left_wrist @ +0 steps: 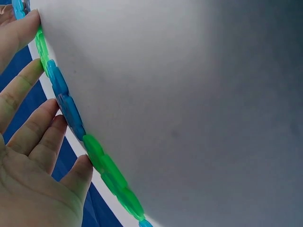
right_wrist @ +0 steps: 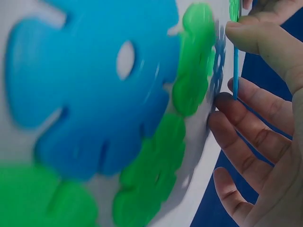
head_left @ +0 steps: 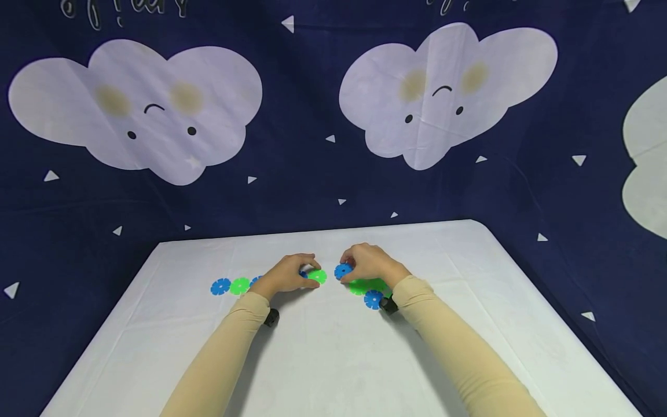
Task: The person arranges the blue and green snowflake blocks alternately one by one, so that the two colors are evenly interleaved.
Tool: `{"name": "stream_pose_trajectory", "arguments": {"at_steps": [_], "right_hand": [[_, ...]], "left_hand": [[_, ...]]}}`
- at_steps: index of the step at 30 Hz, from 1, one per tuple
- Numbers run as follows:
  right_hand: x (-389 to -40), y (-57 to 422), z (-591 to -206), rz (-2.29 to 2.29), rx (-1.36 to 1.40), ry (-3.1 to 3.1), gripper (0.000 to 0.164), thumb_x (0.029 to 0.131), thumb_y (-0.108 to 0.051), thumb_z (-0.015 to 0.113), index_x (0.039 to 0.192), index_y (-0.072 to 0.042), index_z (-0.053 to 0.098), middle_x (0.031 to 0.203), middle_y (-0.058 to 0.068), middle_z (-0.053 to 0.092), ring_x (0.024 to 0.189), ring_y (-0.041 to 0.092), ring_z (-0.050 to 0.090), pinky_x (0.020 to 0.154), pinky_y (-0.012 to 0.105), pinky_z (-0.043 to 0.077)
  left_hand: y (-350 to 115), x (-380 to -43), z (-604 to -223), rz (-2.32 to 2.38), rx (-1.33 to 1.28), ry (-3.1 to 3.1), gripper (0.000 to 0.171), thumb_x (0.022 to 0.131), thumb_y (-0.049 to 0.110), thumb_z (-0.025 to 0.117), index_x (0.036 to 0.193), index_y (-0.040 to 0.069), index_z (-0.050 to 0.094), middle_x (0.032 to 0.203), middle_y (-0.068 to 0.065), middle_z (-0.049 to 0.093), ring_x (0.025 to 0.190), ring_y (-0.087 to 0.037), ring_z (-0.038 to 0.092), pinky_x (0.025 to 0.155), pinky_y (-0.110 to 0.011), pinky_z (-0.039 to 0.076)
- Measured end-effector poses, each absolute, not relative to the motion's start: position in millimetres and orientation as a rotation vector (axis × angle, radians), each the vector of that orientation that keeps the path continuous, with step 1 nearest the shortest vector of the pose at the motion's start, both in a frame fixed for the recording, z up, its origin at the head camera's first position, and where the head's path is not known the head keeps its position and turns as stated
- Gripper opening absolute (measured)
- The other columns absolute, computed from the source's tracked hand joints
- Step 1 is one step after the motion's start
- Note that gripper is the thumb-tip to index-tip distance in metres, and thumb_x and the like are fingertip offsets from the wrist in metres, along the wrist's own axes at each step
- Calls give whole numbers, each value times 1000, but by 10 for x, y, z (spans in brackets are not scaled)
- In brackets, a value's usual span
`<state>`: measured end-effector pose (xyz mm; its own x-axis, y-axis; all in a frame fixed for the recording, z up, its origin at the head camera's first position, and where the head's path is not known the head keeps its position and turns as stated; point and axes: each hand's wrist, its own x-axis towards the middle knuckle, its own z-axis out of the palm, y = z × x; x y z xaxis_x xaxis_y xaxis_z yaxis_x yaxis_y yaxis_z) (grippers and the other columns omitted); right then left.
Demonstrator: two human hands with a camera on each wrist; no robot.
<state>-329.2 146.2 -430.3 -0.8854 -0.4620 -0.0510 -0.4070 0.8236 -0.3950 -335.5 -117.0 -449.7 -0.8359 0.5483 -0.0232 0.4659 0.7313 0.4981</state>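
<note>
A row of blue and green notched plastic discs lies on the table, with a blue disc and a green disc at its left end. My left hand covers part of this row. Its thumb and index finger grip the edges of the row's rightmost green disc. Just to the right, my right hand pinches a single blue disc, seen edge-on as a thin blue disc in the right wrist view. A small gap separates that disc from the row in the head view.
Beneath and beside the right hand lie loose discs: a green disc, a blue disc and more green discs. A white cloth covers the table. Behind it hangs a dark blue curtain with clouds.
</note>
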Motion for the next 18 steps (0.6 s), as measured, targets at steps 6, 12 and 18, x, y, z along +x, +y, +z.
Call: {"name": "stream_pose_trajectory", "arguments": {"at_steps": [6, 12, 18], "right_hand": [[-3288, 1361, -4305, -559, -694, 2865, 50, 84, -42, 92, 123, -13, 79, 109, 0, 77, 101, 15, 69, 99, 44, 59], [-3292, 1308, -4339, -504, -708, 2891, 48, 85, -42, 91, 123, -16, 79, 111, 1, 74, 103, 17, 69, 99, 46, 59], [-3294, 1281, -4353, -489, -701, 2900, 49, 84, -43, 91, 123, -16, 79, 111, 1, 72, 104, 19, 69, 99, 49, 58]], "left_hand": [[-1179, -3368, -4507, 739, 815, 2757, 40, 91, 31, 89, 127, 18, 77, 163, -15, 53, 156, -39, 44, 130, -56, 35], [-1185, -3370, -4507, 749, 818, 2755, 40, 90, 30, 89, 126, 18, 77, 163, -15, 54, 156, -39, 45, 130, -57, 35], [-1191, -3363, -4502, 760, 827, 2757, 40, 90, 29, 89, 125, 17, 77, 162, -16, 54, 155, -40, 46, 130, -57, 35]]}}
